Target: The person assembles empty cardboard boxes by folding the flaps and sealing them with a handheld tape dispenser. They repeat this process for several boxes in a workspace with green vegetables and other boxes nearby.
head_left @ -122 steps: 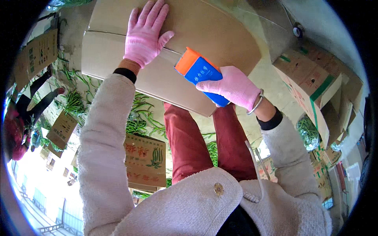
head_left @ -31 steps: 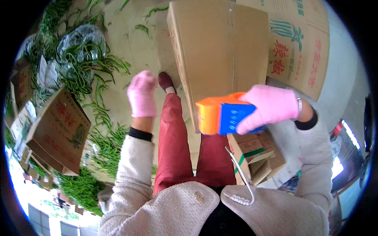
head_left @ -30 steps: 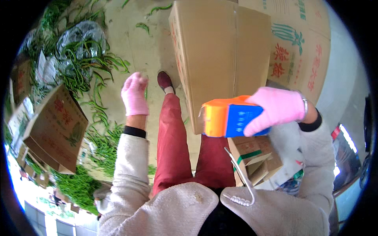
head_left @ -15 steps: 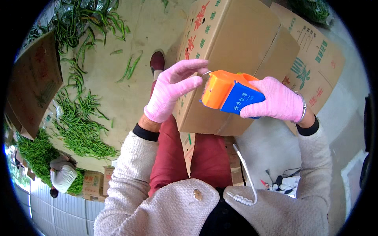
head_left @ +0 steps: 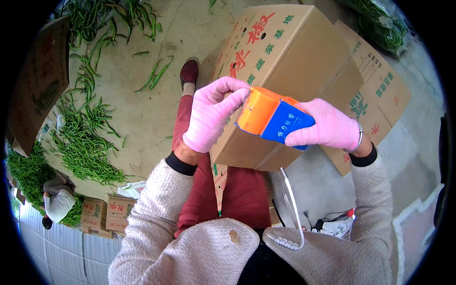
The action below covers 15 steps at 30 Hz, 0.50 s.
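Observation:
My right hand (head_left: 327, 126), in a pink glove, is wrapped round the blue body of an orange and blue tape dispenser (head_left: 270, 114). The dispenser is held tilted over a closed cardboard carton (head_left: 304, 54) that stands in front of my legs. At the dispenser's orange, toothed end, my left hand (head_left: 216, 111), also gloved in pink, has thumb and forefinger brought together at the upper corner. They pinch the tape end there; the fingertips mostly cover it.
A flattened printed carton (head_left: 375, 95) lies right of the upright one. Green chili peppers (head_left: 85, 142) are spread over the floor at left, near an open carton (head_left: 40, 80). A person (head_left: 59, 202) bends by a pepper heap. Cables (head_left: 327, 218) lie at lower right.
My left thumb and forefinger have closed at the dispenser's edge, where a thin strip showed between them before. The view has shifted slightly, and the dispenser sits a little lower left.

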{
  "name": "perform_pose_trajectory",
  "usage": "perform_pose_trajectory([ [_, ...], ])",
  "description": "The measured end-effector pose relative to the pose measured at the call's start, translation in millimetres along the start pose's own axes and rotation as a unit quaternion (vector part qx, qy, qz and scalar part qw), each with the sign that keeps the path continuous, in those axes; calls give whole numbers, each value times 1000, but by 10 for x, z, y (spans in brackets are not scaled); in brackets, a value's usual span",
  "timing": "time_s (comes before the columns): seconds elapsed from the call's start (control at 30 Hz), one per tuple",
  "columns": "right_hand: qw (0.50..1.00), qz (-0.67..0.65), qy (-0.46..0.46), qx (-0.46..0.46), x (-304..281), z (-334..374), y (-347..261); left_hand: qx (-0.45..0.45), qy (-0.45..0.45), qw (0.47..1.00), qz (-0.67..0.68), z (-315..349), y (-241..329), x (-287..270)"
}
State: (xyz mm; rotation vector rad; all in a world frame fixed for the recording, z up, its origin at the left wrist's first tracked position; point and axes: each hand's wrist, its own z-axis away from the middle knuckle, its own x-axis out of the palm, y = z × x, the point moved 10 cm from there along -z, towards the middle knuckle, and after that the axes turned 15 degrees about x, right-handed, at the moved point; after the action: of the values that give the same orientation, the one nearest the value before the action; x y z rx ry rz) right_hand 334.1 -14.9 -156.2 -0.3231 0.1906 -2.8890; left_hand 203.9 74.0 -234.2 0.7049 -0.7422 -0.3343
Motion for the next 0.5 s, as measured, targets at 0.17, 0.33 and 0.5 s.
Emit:
perform_pose_trajectory([
  [0.17, 991, -35, -38, 125, -40, 107, 20, 38, 74, 995, -60, -66, -42, -391],
  [0.33, 988, -58, 7, 144, -177, 305, 194, 71, 124, 977, -160, -443, -477, -1033],
  [0.5, 989, 52, 73, 118, -56, -257, 337, 34, 83, 930, -358, -766, -1611, -1007],
])
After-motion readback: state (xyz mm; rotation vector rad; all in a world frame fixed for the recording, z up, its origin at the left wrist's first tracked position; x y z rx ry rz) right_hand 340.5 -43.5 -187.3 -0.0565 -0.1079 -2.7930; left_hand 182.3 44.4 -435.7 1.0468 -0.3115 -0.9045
